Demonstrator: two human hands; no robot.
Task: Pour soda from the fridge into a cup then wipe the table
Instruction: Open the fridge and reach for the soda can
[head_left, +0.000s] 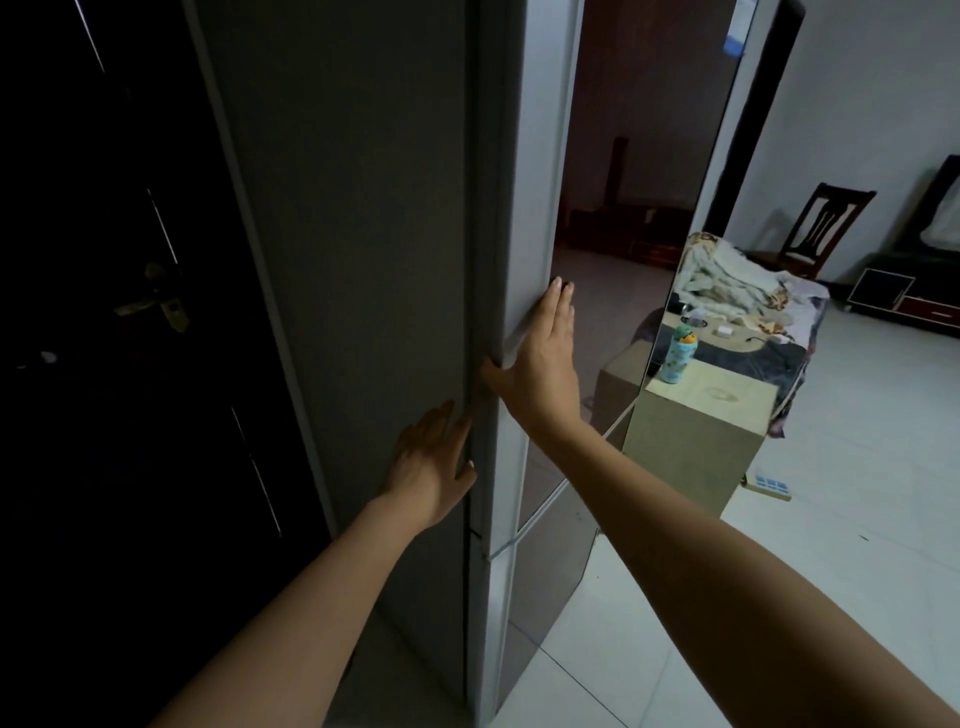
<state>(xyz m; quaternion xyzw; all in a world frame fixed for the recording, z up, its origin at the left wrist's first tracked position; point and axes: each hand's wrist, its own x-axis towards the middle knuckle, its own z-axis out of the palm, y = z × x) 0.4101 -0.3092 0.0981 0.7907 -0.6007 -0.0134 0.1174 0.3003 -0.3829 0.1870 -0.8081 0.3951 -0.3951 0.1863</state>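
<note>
A tall grey fridge (363, 234) fills the middle of the head view, seen from its side. Its glossy dark door (639, 182) faces right and mirrors the room. My right hand (540, 374) lies flat against the door's pale edge, fingers straight and pointing up, thumb hooked at the seam between door and body. My left hand (434, 462) rests flat on the fridge's side panel just below, fingertips at the same seam. Neither hand holds anything. The door looks closed. No soda or cup from inside the fridge is visible.
A small beige table (727, 415) stands right of the fridge with a patterned bottle (678, 353) on it. Behind it is a bed or couch with blankets (737, 291), a dark wooden chair (826, 223) and a low cabinet (914, 301). A dark door (130, 312) is at left.
</note>
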